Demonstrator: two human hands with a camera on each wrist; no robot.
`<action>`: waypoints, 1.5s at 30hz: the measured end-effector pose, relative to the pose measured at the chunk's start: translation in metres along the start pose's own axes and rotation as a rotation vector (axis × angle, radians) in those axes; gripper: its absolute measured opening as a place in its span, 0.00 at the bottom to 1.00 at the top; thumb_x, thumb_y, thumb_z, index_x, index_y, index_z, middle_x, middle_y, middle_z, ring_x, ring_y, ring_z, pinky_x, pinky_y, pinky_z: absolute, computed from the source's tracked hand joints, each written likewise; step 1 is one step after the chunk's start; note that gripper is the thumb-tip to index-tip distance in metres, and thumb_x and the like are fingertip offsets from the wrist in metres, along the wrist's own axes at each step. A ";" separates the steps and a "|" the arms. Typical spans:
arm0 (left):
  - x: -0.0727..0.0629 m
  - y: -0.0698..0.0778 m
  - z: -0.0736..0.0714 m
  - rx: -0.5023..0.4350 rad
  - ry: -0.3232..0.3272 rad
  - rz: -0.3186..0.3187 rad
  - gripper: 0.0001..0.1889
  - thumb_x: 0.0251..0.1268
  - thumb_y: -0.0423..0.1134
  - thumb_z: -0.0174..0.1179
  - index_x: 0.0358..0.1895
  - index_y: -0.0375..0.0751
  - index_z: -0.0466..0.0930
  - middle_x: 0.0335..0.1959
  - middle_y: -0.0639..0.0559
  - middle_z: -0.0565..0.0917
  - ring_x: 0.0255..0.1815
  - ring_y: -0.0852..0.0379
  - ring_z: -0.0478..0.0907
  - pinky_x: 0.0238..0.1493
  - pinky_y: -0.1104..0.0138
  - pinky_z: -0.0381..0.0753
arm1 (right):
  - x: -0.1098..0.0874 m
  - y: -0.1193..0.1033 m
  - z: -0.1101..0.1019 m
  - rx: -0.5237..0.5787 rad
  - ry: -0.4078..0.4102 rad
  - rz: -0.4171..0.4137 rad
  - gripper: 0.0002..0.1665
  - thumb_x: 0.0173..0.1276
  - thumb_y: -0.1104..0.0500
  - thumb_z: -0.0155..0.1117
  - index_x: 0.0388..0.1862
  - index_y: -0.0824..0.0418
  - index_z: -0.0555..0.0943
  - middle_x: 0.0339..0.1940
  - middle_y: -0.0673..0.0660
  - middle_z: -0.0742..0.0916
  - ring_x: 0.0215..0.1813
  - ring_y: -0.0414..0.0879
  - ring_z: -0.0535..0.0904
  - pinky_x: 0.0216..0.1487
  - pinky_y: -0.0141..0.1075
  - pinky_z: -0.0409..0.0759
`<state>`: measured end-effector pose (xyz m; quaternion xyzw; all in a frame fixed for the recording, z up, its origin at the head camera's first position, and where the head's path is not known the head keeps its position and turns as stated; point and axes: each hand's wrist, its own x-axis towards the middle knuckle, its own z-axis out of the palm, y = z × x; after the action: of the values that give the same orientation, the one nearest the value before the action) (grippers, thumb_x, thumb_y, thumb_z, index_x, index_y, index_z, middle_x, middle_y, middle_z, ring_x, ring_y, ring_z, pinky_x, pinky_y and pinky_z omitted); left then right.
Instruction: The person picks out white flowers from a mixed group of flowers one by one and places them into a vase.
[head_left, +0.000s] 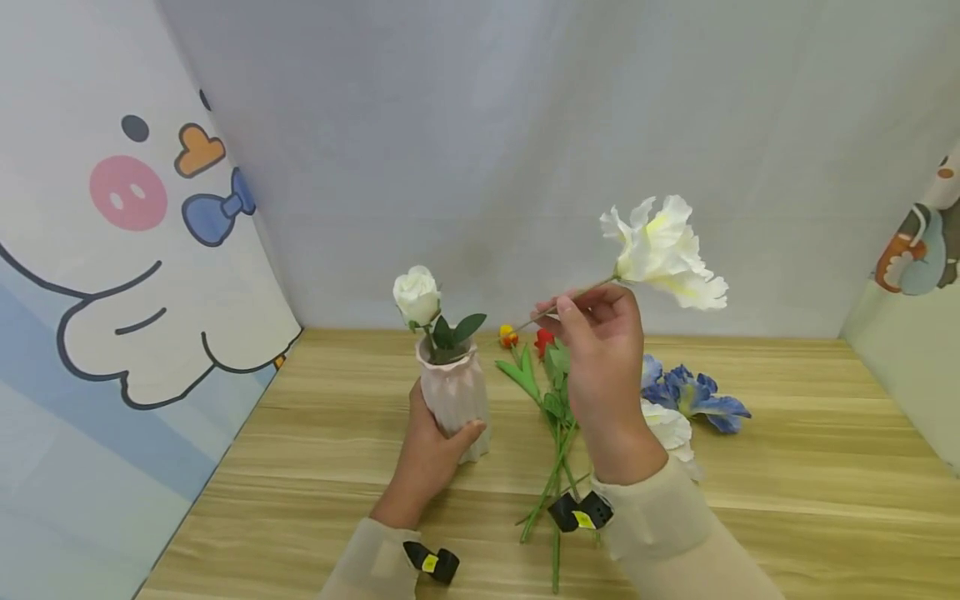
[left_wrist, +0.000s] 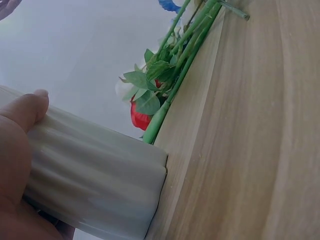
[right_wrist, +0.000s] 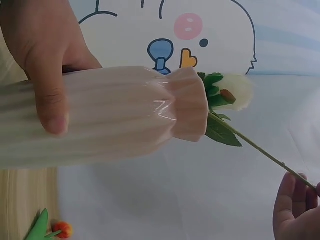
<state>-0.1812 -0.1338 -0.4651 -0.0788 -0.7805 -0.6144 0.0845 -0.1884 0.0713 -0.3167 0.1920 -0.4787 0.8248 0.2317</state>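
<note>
a white iris-like flower (head_left: 663, 254) points up and out beyond the right hand (head_left: 607, 375), whose thumb and fingers pinch its thin stem. the stem slants toward the left hand, its end at the mouth of a pale pink fluted vase (head_left: 453, 396); whether the tip is inside, i cannot tell. the left hand (head_left: 431, 454) is wrapped around the vase's lower half, its base on the wood-grain surface (head_left: 322, 483). a white rose (head_left: 417, 296) with dark leaves stands in the vase, above the left hand. between the hands lie green stems (head_left: 557, 475), with a yellow-and-red tulip (head_left: 508, 336) and a red bloom (head_left: 543, 341) at their far end. right of the right hand lie blue flowers (head_left: 697, 398).
</note>
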 end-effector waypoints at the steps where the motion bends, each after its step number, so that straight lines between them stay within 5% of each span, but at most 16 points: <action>1: 0.000 0.000 0.000 0.003 0.001 -0.001 0.51 0.64 0.39 0.73 0.80 0.47 0.43 0.65 0.39 0.69 0.62 0.42 0.71 0.63 0.44 0.68 | 0.000 0.002 0.001 0.000 -0.002 0.003 0.08 0.76 0.74 0.56 0.45 0.63 0.71 0.39 0.59 0.82 0.44 0.53 0.85 0.53 0.47 0.84; 17: 0.000 0.002 0.000 0.016 0.016 -0.008 0.51 0.63 0.39 0.74 0.80 0.45 0.45 0.66 0.39 0.68 0.62 0.42 0.71 0.64 0.44 0.67 | -0.007 0.026 0.020 -0.097 -0.060 0.127 0.09 0.77 0.72 0.58 0.45 0.61 0.70 0.42 0.58 0.81 0.46 0.53 0.83 0.53 0.46 0.83; 26: 0.001 0.003 0.001 0.030 0.019 -0.001 0.51 0.64 0.39 0.74 0.79 0.42 0.45 0.66 0.39 0.69 0.63 0.43 0.71 0.65 0.44 0.67 | -0.012 0.040 0.032 -0.121 -0.042 0.126 0.10 0.74 0.75 0.58 0.45 0.64 0.70 0.41 0.62 0.81 0.43 0.48 0.84 0.50 0.43 0.84; 36: 0.002 -0.001 0.000 0.030 0.027 -0.010 0.51 0.62 0.37 0.75 0.79 0.43 0.46 0.66 0.40 0.69 0.63 0.43 0.71 0.66 0.46 0.67 | -0.016 0.053 0.041 -0.348 0.018 0.193 0.10 0.71 0.73 0.65 0.44 0.66 0.73 0.39 0.55 0.82 0.44 0.49 0.82 0.51 0.39 0.81; 45: 0.003 0.001 0.000 0.001 0.016 0.008 0.50 0.62 0.36 0.74 0.79 0.42 0.46 0.66 0.40 0.68 0.64 0.43 0.70 0.66 0.46 0.66 | -0.018 0.057 0.042 -0.579 -0.039 0.282 0.07 0.68 0.64 0.69 0.43 0.63 0.81 0.40 0.57 0.86 0.47 0.50 0.83 0.48 0.42 0.77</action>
<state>-0.1839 -0.1339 -0.4639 -0.0768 -0.7798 -0.6142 0.0932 -0.2023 0.0060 -0.3465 0.0655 -0.7199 0.6744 0.1508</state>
